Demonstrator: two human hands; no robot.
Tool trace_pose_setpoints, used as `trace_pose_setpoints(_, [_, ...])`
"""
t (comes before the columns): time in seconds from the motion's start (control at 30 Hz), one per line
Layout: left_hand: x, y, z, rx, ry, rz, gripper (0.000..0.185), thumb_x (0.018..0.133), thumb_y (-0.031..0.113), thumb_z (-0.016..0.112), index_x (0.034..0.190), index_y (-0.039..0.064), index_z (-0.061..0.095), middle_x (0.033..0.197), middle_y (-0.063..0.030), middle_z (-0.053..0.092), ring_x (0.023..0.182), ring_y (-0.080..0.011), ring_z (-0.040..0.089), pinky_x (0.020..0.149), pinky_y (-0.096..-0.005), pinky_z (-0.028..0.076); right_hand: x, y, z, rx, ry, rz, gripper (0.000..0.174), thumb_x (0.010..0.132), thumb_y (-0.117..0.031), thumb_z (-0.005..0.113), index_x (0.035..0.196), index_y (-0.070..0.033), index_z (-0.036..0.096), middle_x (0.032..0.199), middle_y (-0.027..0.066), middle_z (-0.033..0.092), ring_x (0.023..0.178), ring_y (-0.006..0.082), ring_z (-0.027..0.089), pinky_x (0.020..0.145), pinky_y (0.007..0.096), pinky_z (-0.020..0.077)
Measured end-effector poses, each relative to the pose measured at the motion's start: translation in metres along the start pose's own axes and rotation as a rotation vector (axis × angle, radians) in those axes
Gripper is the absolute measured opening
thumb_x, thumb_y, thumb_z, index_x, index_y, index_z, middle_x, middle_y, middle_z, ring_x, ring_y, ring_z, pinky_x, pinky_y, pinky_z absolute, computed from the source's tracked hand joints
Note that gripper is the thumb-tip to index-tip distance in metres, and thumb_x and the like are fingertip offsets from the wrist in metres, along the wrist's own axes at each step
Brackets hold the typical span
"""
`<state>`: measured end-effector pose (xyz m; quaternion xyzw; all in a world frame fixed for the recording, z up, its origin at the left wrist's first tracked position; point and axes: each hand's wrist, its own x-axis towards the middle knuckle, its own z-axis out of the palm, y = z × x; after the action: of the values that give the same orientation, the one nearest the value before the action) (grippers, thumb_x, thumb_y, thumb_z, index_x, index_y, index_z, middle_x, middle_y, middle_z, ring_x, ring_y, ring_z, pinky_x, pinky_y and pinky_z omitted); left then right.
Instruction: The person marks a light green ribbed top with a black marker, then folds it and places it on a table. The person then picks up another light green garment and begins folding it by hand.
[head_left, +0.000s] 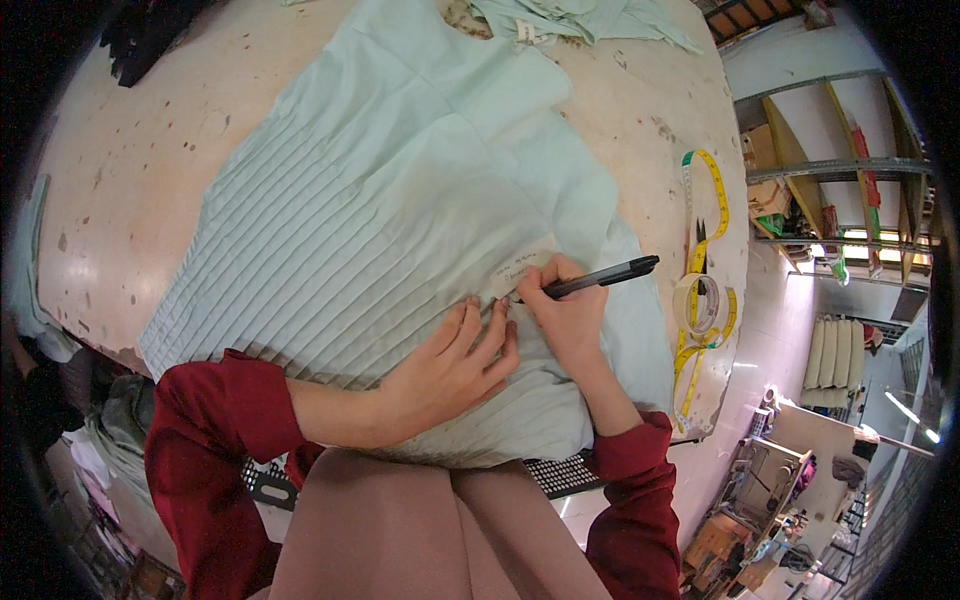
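Observation:
A pale mint garment (420, 187) with rows of narrow pleats on its left part lies spread over the table before me. On it rests a strip of off-white tape or paper (511, 276) bearing handwriting. My right hand (570, 322) grips a black and grey pen (611, 275), its tip low beside the strip and its back end pointing right. My left hand (446, 364) lies on the cloth with bent fingers, the fingertips close to the pen's tip. Whether those fingertips pinch any cloth cannot be told.
At the table's right edge lie a yellow measuring tape (721, 195), a roll of masking tape (681, 304) and dark-tipped scissors (700, 229), partly covered. Another mint garment (600, 19) is at the far edge. Shelves (840, 169) stand at the right.

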<state>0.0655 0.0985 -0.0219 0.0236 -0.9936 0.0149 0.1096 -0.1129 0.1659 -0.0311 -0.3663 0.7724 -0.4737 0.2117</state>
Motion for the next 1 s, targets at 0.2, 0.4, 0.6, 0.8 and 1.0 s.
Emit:
trace_pose_setpoints(0.2, [0.000,0.000,0.000,0.009,0.004,0.008,0.052,0.088,0.044,0.059,0.124,0.007,0.051,0.136,-0.0204,0.049,0.114,-0.0367,0.052,0.102,-0.0427,0.041,0.000,0.002,0.000,0.014,0.037,-0.005,0.030,0.083,-0.006,0.071,0.063,-0.005,0.048,0.053,-0.0026,0.047,0.048,0.0031,0.040,0.043,0.0232,0.0317])
trace_pose_setpoints(0.4, [0.001,-0.002,-0.001,-0.032,0.011,0.003,0.050,0.088,0.043,0.060,0.122,0.008,0.051,0.139,-0.0202,0.047,0.113,-0.0362,0.053,0.100,-0.0420,0.042,0.000,0.002,-0.001,0.031,0.027,-0.008,0.032,0.085,-0.005,0.069,0.062,-0.006,0.047,0.054,-0.0050,0.046,0.048,0.0017,0.038,0.043,0.0219,0.0287])
trace_pose_setpoints(0.6, [0.002,-0.004,0.000,-0.070,0.049,0.012,0.048,0.088,0.038,0.059,0.120,0.004,0.051,0.136,-0.0253,0.048,0.110,-0.0378,0.054,0.100,-0.0410,0.041,0.001,-0.006,-0.001,-0.031,0.015,-0.020,0.028,0.081,-0.007,0.070,0.063,-0.001,0.049,0.052,0.0014,0.047,0.052,0.0053,0.038,0.047,0.0266,0.0357])
trace_pose_setpoints(0.8, [0.001,-0.003,0.000,-0.086,0.053,0.007,0.048,0.088,0.038,0.058,0.120,0.004,0.050,0.135,-0.0252,0.049,0.110,-0.0375,0.054,0.100,-0.0412,0.041,0.000,-0.006,-0.001,-0.137,0.054,-0.096,0.032,0.084,-0.007,0.069,0.062,-0.004,0.046,0.053,-0.0026,0.044,0.052,0.0034,0.036,0.045,0.0247,0.0311])
trace_pose_setpoints(1.0, [0.001,-0.004,0.000,-0.073,0.053,0.014,0.047,0.089,0.038,0.058,0.120,0.004,0.050,0.134,-0.0254,0.049,0.109,-0.0377,0.054,0.101,-0.0416,0.040,0.001,0.003,0.000,-0.014,0.079,0.014,0.033,0.085,-0.007,0.069,0.062,-0.005,0.045,0.053,-0.0040,0.045,0.047,0.0023,0.039,0.042,0.0234,0.0298])
